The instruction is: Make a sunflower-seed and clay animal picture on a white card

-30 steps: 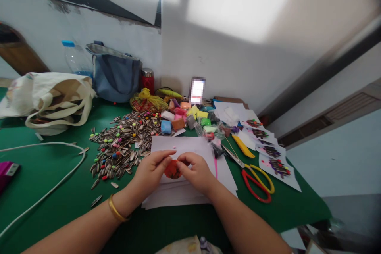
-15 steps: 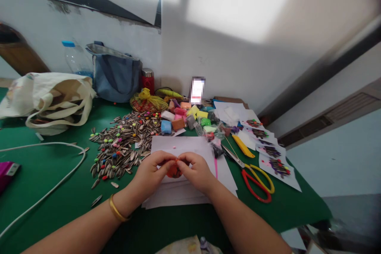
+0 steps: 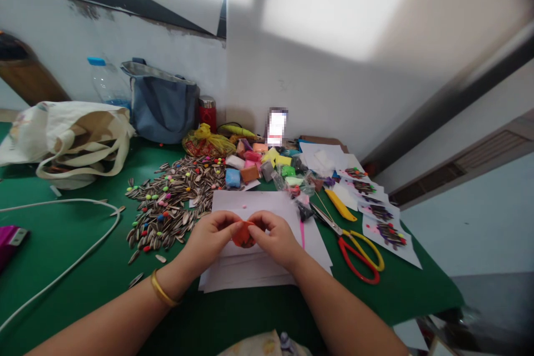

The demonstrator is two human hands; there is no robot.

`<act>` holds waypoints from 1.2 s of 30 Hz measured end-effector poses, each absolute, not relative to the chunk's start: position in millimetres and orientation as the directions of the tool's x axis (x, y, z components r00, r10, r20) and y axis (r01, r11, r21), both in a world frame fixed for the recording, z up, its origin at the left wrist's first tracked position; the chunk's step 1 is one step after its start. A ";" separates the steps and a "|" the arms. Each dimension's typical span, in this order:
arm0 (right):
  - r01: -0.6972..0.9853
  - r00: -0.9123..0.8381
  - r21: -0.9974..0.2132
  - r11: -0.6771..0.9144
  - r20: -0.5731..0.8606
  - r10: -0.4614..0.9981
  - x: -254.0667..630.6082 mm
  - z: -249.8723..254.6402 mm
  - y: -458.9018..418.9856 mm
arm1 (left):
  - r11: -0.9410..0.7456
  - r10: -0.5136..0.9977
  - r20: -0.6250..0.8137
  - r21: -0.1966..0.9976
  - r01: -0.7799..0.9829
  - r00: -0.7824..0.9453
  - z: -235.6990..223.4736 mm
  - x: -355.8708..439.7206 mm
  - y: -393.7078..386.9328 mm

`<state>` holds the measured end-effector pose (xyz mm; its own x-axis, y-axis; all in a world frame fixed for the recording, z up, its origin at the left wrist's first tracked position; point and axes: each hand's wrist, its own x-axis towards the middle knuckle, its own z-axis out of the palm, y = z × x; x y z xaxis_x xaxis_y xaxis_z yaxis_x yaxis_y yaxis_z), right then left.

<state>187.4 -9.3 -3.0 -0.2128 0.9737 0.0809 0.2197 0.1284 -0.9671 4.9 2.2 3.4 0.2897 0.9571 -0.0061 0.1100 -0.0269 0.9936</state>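
The fingers (image 3: 225, 220) of the left hand (image 3: 208, 240) and right hand (image 3: 276, 240) pinch an orange-red piece (image 3: 242, 238) between them, thumbs nearest the wearer, over white paper sheets (image 3: 250, 277). The step in hand looks like shaping or opening its upper edge; the next move seems to call for a light, even pinch from both sides. Its material is unclear. Left of the fingers, sunflower seeds (image 3: 175, 194) lie loose. Farther left and beyond, a cream tote bag (image 3: 79, 117) gapes over brownish contents; the blue tote bag's (image 3: 161, 105) contents are hidden. Beyond the fingers, a knotted yellow bag (image 3: 208, 143) holds something reddish.
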 end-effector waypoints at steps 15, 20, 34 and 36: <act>0.026 -0.272 -0.999 -0.026 -0.032 0.962 188.1 -7.7 -7.3 | 0.021 0.964 -0.044 0.995 0.093 0.262 3.3 5.0 2.0; 0.083 -0.284 -0.996 -0.029 -0.052 0.957 185.6 -1.9 -9.2 | -0.015 0.964 -0.014 0.994 0.106 0.267 0.2 4.7 3.3; 0.166 -0.378 -0.986 0.029 -0.037 0.925 185.2 -6.5 -9.2 | -0.034 0.975 0.012 0.995 0.095 0.220 0.6 3.9 1.3; 0.065 -0.335 -0.998 -0.007 -0.028 0.942 185.3 -7.6 -7.9 | -0.020 0.969 0.010 0.999 0.036 0.247 0.0 5.1 1.2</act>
